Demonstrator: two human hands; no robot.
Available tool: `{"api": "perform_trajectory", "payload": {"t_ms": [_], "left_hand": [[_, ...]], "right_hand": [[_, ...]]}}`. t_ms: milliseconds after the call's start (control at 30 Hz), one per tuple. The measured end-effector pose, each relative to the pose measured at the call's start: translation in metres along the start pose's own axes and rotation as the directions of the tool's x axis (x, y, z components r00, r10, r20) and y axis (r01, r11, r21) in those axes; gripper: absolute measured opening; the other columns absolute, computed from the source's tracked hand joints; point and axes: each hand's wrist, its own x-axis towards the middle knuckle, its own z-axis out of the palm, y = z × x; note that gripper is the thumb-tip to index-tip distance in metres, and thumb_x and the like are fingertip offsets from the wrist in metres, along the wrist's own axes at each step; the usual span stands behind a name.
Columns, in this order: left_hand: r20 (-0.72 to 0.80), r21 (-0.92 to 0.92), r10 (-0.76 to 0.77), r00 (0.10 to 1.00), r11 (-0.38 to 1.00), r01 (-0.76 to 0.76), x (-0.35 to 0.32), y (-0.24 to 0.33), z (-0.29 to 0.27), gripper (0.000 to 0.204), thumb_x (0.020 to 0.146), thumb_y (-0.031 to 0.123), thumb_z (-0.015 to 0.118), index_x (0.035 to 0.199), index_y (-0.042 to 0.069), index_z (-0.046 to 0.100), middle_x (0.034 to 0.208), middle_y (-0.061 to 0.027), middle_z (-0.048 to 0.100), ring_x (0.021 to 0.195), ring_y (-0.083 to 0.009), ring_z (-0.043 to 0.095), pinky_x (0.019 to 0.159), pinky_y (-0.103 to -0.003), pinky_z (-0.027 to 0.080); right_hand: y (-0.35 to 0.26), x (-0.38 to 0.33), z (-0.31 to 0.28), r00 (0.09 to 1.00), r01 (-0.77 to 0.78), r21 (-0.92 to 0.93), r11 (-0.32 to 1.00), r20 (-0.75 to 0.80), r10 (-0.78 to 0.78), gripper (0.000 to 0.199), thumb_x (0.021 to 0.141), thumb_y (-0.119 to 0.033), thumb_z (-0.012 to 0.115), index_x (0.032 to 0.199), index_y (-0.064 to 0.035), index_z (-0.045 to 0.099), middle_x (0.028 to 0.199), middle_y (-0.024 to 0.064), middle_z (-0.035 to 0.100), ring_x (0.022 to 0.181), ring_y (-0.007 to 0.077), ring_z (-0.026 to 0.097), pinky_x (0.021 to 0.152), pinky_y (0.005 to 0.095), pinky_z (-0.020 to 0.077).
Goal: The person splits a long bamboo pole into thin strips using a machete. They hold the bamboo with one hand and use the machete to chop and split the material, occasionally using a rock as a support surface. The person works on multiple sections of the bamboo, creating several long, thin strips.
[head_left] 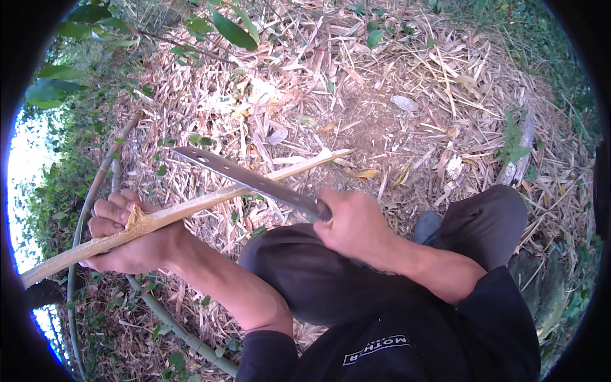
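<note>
A long pale strip of split bamboo slants from the lower left up to the middle of the view. My left hand is wrapped around it near its lower-left part, where a tuft of frayed fibre sticks up by the fingers. In my right hand is a machete, gripped by its handle, which the fingers mostly hide. Its dark blade, with holes near the tip, points up and left and crosses over the strip. Whether the blade touches the strip I cannot tell.
Dry bamboo leaves and litter cover the ground, with a patch of bare soil ahead. A bent bamboo stalk and a green stalk lie at left. Leafy branches hang at upper left. My bent knees are close below my hands.
</note>
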Motion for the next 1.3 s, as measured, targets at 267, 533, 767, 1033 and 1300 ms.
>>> {"api": "perform_trajectory", "payload": {"t_ms": [267,533,767,1033,1300], "left_hand": [[0.061,-0.024,0.048,0.997,0.999,-0.047,-0.016,0.016,0.017,0.071,0.099,0.065,0.009,0.059,0.015,0.039,0.057,-0.0021,0.039,0.047,-0.0134,0.037,0.049,-0.028,0.035],[-0.037,0.093,0.019,0.999,0.996,-0.015,-0.018,0.023,0.028,0.07,0.1,0.063,0.007,0.058,0.015,0.038,0.053,-0.0036,0.036,0.045,-0.0149,0.035,0.048,-0.028,0.034],[-0.101,0.028,0.011,0.995,1.0,-0.008,0.003,0.007,0.005,0.071,0.1,0.061,0.007,0.054,0.015,0.035,0.051,-0.0045,0.036,0.045,-0.0158,0.036,0.047,-0.026,0.038],[-0.123,0.18,-0.042,0.992,0.982,0.064,-0.002,-0.001,0.029,0.065,0.098,0.068,0.009,0.065,0.016,0.03,0.063,-0.0028,0.03,0.061,-0.0181,0.03,0.064,-0.038,0.034],[-0.294,0.228,0.033,0.955,0.973,0.036,-0.002,0.004,0.032,0.064,0.101,0.062,0.006,0.06,0.018,0.027,0.056,-0.0002,0.03,0.048,-0.0146,0.031,0.049,-0.028,0.04]], "right_hand": [[0.051,0.016,0.0,0.992,-0.125,0.003,0.992,-0.023,0.125,0.02,0.077,-0.018,0.067,0.09,-0.0045,0.062,0.063,0.0199,0.064,0.06,0.0407,0.066,0.058,0.0486,0.0538],[0.04,0.006,0.003,0.999,-0.051,-0.077,0.996,-0.013,0.051,0.024,0.079,-0.019,0.065,0.091,0.0023,0.063,0.074,0.0188,0.07,0.069,0.037,0.07,0.065,0.0499,0.0556],[0.066,0.02,0.006,0.968,-0.218,-0.232,0.948,0.071,0.24,0.031,0.079,-0.021,0.068,0.099,0.0014,0.064,0.081,0.0206,0.07,0.074,0.0384,0.07,0.072,0.0496,0.0563],[0.15,0.043,0.027,0.937,-0.348,-0.198,0.916,-0.066,0.342,0.026,0.079,-0.022,0.067,0.096,-0.0022,0.063,0.078,0.0238,0.068,0.076,0.0415,0.069,0.071,0.0512,0.0556],[0.16,0.041,0.041,0.919,-0.389,-0.243,0.889,-0.036,0.392,0.03,0.081,-0.02,0.065,0.102,0.0006,0.065,0.087,0.0262,0.069,0.082,0.0388,0.071,0.076,0.0512,0.0561]]}}
